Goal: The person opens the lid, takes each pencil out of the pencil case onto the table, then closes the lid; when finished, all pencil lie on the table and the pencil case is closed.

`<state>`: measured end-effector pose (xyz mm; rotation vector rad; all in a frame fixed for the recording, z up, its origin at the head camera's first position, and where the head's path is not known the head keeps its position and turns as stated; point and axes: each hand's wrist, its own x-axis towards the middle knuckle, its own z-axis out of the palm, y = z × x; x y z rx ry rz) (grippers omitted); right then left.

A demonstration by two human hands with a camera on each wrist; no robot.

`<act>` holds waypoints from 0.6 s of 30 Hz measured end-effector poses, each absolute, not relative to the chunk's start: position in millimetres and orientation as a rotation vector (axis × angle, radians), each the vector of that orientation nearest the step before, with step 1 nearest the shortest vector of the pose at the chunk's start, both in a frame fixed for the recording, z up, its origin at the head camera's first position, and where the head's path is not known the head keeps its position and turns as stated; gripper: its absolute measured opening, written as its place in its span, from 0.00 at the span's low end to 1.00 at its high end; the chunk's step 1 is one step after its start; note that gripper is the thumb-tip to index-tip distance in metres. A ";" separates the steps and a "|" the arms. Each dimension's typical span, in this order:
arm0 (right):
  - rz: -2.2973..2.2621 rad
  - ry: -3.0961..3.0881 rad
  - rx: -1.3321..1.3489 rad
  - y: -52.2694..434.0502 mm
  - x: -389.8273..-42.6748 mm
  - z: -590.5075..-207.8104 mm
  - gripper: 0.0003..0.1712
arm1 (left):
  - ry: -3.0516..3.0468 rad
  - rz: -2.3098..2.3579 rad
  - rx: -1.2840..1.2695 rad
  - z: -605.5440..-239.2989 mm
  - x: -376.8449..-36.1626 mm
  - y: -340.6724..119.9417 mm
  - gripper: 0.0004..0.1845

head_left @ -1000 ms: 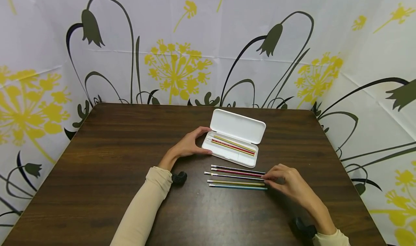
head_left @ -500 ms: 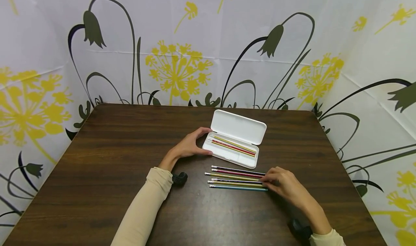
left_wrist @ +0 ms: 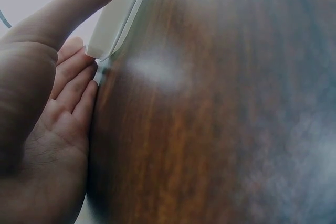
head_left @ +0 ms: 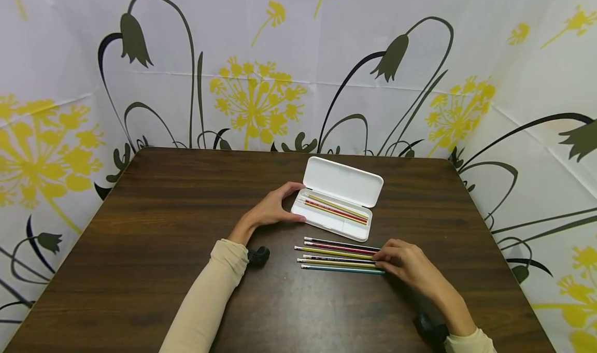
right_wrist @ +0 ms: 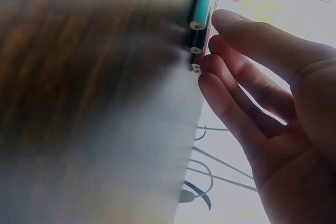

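Observation:
An opened white pencil case (head_left: 322, 220) stands on the table with several yellow and red pencils (head_left: 336, 212) in its tray. My left hand (head_left: 269, 208) grips its left end, thumb at the front edge and fingers behind. In front of the case, several loose pencils lie side by side, eraser ends to the left. Among them are a red pencil (head_left: 342, 247), a dark one (head_left: 331, 259) and a teal one (head_left: 342, 269). My right hand (head_left: 410, 262) pinches the right end of a yellow pencil (head_left: 333, 252), its tip hidden by the fingers. In the right wrist view the thumb (right_wrist: 257, 38) overlaps the row's ends.
The case's raised lid (head_left: 342, 182) leans back behind its tray. All of this is on a dark wood table (head_left: 196, 187). A white cloth with printed flowers (head_left: 280, 104) hangs along the back and sides.
My right hand has shifted slightly toward me and left. A yellow pencil now shows where a dark one lay across the row; the dark one lies nearer the front. The left hand stays put.

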<state>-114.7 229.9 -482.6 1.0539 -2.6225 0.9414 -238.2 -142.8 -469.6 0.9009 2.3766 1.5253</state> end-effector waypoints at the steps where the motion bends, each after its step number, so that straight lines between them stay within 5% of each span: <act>1: 0.943 -2.628 1.035 229.4 -115.2 -481.9 0.14 | 2.375 1.528 0.900 -469.6 -238.1 -142.8 0.43; 18: 1.105 -2.573 0.632 210.2 -193.1 -458.2 0.13 | 2.437 1.517 0.942 -488.8 -245.5 -143.5 0.43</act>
